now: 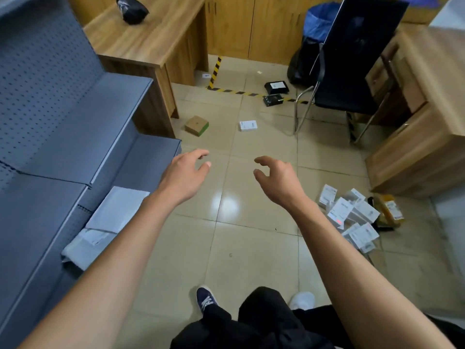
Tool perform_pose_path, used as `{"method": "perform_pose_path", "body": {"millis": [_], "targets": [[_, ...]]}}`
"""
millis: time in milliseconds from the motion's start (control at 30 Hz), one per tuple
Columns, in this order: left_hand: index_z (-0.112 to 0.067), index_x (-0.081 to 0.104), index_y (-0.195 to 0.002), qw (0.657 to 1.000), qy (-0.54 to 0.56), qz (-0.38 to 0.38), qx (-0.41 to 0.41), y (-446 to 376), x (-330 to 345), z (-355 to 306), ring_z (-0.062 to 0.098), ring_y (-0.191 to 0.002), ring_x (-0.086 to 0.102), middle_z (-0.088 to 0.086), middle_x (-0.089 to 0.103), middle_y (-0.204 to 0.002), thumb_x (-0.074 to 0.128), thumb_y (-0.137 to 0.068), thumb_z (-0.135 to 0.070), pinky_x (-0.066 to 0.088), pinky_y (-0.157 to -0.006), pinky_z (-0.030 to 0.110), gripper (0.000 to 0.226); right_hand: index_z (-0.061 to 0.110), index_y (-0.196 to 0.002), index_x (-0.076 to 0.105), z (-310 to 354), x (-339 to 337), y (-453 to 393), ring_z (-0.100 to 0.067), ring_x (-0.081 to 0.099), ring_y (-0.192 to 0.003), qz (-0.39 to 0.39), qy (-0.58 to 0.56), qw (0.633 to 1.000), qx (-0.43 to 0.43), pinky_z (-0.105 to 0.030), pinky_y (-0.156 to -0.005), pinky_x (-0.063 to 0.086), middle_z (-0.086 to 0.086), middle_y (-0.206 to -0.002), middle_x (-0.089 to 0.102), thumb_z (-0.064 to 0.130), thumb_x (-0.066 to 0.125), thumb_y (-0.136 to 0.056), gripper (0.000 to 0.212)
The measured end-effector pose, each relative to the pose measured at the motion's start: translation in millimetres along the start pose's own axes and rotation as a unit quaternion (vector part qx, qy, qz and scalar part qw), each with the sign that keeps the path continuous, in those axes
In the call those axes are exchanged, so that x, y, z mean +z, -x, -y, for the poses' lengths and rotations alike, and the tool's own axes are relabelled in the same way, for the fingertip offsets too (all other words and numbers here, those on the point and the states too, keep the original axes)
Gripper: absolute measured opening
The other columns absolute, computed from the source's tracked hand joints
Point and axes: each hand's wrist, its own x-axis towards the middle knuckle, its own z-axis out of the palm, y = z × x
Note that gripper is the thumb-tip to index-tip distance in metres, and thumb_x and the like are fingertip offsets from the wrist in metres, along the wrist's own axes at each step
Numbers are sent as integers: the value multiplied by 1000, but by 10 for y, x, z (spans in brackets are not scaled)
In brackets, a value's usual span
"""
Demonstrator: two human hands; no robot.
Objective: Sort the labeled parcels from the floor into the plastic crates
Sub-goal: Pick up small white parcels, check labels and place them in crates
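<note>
Along the left edge stands a grey metal shelf (63, 117), and on its lower tier near the floor lie a few pale flat parcels (108, 220) with a label showing. Behind the shelf, at the far left, a wooden desk (148, 39) carries a black bag (132, 8). On the tiled floor (251, 248) just right of that desk sits a small brown box (196, 125) with a green edge, and near it to the right a white labeled box (248, 125). Both arms reach forward above the floor: the left hand (185, 172) holds nothing, fingers loosely curved and apart, and the right hand (276, 176) beside it is likewise empty, thumb and fingers spread in a loose claw. Farther off, by the yellow-and-black floor tape (234, 91), lie two black parcels (275, 93), one with a white label. A black chair (352, 71) stands right of them, with a blue-lined bin (318, 21) behind it. At the near right, in front of a wooden cabinet (415, 147), a heap of white labeled parcels (349, 215) lies on the floor, touching a yellow packet (390, 207).
</note>
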Motion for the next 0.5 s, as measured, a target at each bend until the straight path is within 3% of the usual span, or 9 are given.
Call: {"method": "perform_pose_path", "body": {"millis": [233,500], "targets": [[-24,55,-145,998,-16,51,39,-996,240,-311,24,-138,44,-3,57,-145,52,-105,-33,37,-112,39,41,23,-137,61,-356,-152,-768,-26,63,-109,-10,-21,998,64,-33,-91,49,-3,-134,64,29,57,-98,39],[-24,55,-145,993,-59,95,40,-2435,534,-733,24,-140,45,-2,57,-147,52,-104,-32,37,-113,37,42,22,-137,62,-874,-499,-2149,-20,57,-123,-42,-90,990,99,-25,-91,40,-1,-135,64,27,57,-99,38]]}}
